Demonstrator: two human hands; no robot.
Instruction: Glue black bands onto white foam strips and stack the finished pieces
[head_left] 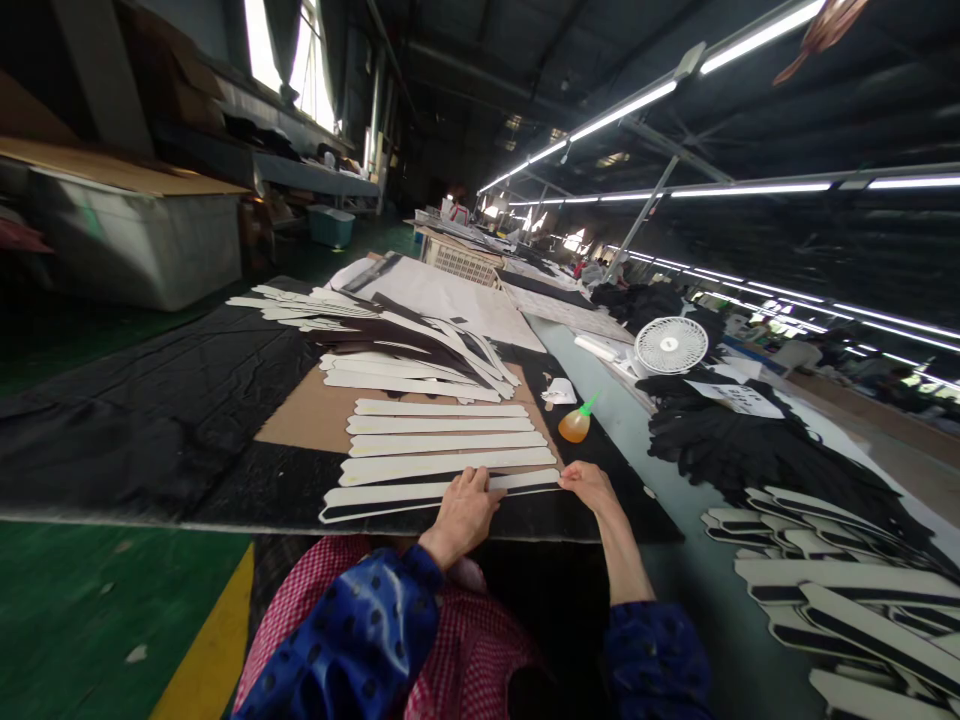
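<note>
A row of long white strips (446, 443) with dark edges and flared ends lies across a brown board. The nearest white strip (397, 494) has a narrow black band along it. My left hand (463, 512) rests on this strip near its middle, fingers bent over it and thumb apart to the right. At the strip's right end, my right hand (590, 484) pinches the tip between thumb and fingers. Beyond the row is a loose pile of white and dark strips (405, 345). A small bottle (574, 425) of amber liquid with a green nozzle lies tilted right of the row.
Black sheeting (187, 430) covers the table around the brown board (300, 415). To the right are a white fan (670, 346), a black heap of pieces (765, 430) and stacked white-and-black strips (847, 590). A large bin (165, 240) stands at the left.
</note>
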